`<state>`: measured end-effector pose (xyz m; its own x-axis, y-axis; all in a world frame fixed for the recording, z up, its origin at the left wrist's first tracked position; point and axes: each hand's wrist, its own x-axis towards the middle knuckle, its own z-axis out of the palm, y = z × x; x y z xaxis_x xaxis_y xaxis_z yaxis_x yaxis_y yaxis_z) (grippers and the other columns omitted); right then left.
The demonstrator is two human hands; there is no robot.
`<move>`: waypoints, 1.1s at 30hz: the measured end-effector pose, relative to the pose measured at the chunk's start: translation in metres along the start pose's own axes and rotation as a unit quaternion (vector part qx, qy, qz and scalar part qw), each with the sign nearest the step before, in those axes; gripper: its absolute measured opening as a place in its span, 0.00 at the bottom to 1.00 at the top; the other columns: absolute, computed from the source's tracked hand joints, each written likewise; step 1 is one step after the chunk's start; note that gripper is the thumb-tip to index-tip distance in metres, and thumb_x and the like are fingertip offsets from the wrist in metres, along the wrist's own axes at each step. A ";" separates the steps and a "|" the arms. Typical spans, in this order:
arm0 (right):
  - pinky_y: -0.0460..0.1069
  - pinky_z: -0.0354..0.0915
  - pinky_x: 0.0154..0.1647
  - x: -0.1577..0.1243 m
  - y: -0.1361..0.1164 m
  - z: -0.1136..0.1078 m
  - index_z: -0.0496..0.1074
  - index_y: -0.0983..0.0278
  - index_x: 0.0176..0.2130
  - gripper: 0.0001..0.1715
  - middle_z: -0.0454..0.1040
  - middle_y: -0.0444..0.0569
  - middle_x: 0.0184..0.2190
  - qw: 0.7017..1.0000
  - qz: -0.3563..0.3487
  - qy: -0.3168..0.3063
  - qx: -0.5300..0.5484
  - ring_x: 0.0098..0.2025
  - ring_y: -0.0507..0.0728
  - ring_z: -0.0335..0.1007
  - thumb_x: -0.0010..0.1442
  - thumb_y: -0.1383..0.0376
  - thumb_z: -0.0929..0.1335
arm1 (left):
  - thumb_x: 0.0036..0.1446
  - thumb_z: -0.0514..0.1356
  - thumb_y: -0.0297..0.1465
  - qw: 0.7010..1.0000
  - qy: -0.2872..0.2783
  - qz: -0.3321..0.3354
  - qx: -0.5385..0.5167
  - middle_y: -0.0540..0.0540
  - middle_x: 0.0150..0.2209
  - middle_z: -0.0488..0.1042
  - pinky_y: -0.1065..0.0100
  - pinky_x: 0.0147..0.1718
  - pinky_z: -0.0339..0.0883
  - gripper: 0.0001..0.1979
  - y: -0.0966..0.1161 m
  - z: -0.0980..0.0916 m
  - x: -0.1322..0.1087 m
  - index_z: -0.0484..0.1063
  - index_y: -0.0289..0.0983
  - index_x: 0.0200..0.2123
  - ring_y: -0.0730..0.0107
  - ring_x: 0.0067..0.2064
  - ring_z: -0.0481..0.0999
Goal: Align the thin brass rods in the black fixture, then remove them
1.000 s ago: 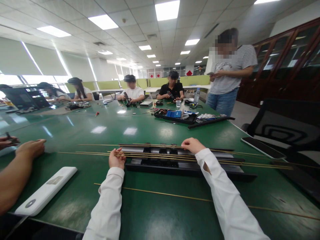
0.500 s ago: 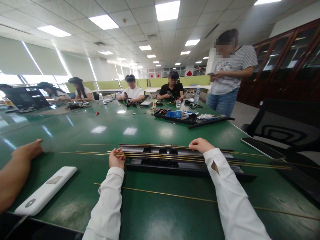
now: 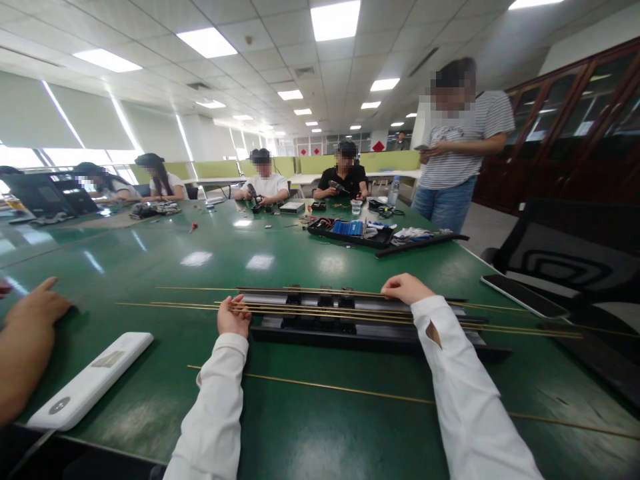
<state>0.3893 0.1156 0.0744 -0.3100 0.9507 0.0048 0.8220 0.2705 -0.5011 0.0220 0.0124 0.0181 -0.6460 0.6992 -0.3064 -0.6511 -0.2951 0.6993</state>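
My left hand is closed around several long, thin brass-coloured rods that stretch to the right, above a black and silver rail-like assembly. Fingers of my right hand are pinched together at a thin brass rod along the assembly's far side. Dark blocks sit across the middle of the assembly, partly covered by the rods. Another brass rod lies alone on the green table, nearer to me, and passes beneath my right sleeve.
A white power bank lies at left, close to another person's hand. A phone rests at the right edge beside a black chair. Farther off stands a black tray of parts. Several people sit around; one stands.
My right hand has shifted slightly right along the far rod. My left hand has hardly moved. The other person's hand at left has drawn back to the left.
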 end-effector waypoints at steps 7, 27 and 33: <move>0.43 0.59 0.29 0.003 -0.029 0.016 0.74 0.64 0.23 0.13 0.74 0.47 0.24 0.998 -0.037 0.039 -0.013 0.29 0.53 0.68 0.46 0.61 0.63 | 0.45 0.50 0.31 1.000 -0.004 0.003 0.004 0.51 0.17 0.60 0.75 0.13 0.51 0.09 -0.002 0.002 -0.003 0.66 0.32 0.23 0.80 0.15 0.58; 0.43 0.59 0.28 0.008 -0.025 0.021 0.73 0.66 0.22 0.10 0.74 0.47 0.21 0.999 -0.010 0.010 0.030 0.27 0.52 0.68 0.42 0.64 0.64 | 0.45 0.50 0.31 1.000 -0.010 0.008 0.007 0.51 0.18 0.59 0.75 0.13 0.52 0.09 -0.003 0.000 0.000 0.66 0.32 0.23 0.79 0.16 0.58; 0.43 0.60 0.28 0.009 -0.010 0.016 0.74 0.66 0.23 0.11 0.74 0.47 0.21 0.999 0.005 -0.003 0.047 0.28 0.52 0.68 0.42 0.63 0.65 | 0.45 0.50 0.31 1.000 -0.010 0.009 0.007 0.51 0.18 0.59 0.75 0.13 0.52 0.09 -0.003 -0.001 0.002 0.66 0.32 0.23 0.80 0.16 0.58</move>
<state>0.3703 0.1188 0.0659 -0.3049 0.9524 -0.0064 0.7766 0.2448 -0.5805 0.0221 0.0142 0.0142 -0.6494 0.7069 -0.2803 -0.6336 -0.2990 0.7135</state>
